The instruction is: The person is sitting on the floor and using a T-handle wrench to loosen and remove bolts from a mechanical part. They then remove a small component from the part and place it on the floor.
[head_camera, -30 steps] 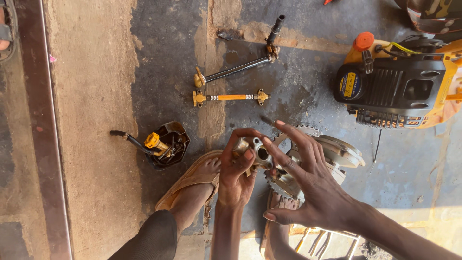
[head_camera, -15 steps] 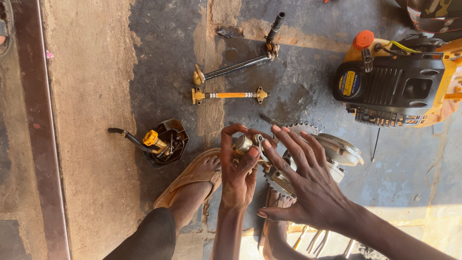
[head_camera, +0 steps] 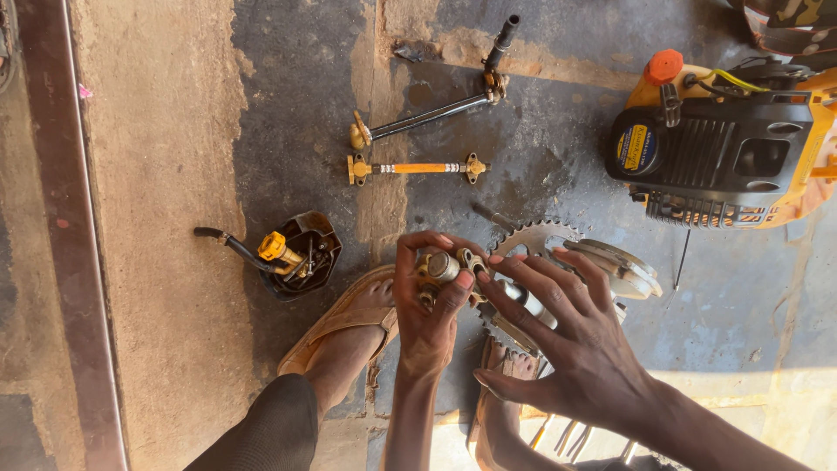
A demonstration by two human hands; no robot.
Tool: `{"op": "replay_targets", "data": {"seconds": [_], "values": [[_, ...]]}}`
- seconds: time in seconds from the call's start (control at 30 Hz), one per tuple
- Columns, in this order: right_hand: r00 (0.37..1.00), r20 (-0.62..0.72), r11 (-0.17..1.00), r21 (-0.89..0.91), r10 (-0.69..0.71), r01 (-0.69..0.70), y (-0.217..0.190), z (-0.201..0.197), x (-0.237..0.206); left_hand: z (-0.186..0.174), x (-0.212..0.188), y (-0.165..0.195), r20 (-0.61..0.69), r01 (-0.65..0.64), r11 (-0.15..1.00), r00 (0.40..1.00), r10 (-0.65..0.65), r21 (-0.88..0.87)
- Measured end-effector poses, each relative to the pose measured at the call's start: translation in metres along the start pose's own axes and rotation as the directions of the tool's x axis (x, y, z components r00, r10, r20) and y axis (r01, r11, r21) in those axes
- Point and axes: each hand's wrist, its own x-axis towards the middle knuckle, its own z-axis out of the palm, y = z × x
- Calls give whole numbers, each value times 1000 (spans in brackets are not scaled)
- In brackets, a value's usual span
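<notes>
A single head-worn camera looks steeply down from close above the stained grey concrete floor (head_camera: 288, 105). Both hands sit low in the centre, with sandalled feet beneath them.

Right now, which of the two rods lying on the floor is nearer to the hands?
The shorter rod with the orange middle and a brass fitting at each end. It lies closer to the hands than the longer black rod, which slants above it.

Small metal fitting and toothed blade assembly, held above the concrete floor.
The small metal fitting (head_camera: 442, 267), greyish with brass-coloured parts, sits pinched in the left hand (head_camera: 427, 305). Just beside it, the toothed circular blade (head_camera: 532, 240) with its silver shaft lies under the right hand (head_camera: 575, 349), whose spread fingers (head_camera: 523, 279) rest on it.
</notes>
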Motion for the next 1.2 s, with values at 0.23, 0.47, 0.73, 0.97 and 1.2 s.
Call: {"op": "replay_targets", "data": {"seconds": [0.23, 0.47, 0.73, 0.97, 1.2], "values": [[989, -92, 992, 75, 112, -105, 3, -24, 4, -7, 6, 5, 52, 10, 993, 999, -16, 119], [992, 15, 979, 157, 129, -130, 4, -12, 1, 5, -1, 9, 77, 115, 991, 990, -121, 70], [955, 187, 926, 259, 232, -275, -7, 0, -6, 4, -3, 5, 116, -56, 966, 993, 27, 251], [876, 351, 622, 616, 332, -483, -13, -8, -6, -8, 5, -10, 151, -114, 973, 985, 84, 199], [881, 214, 724, 505, 421, -469, -5, -28, 4, -18, 4, 3, 120, -61, 986, 992, 43, 154]]}}
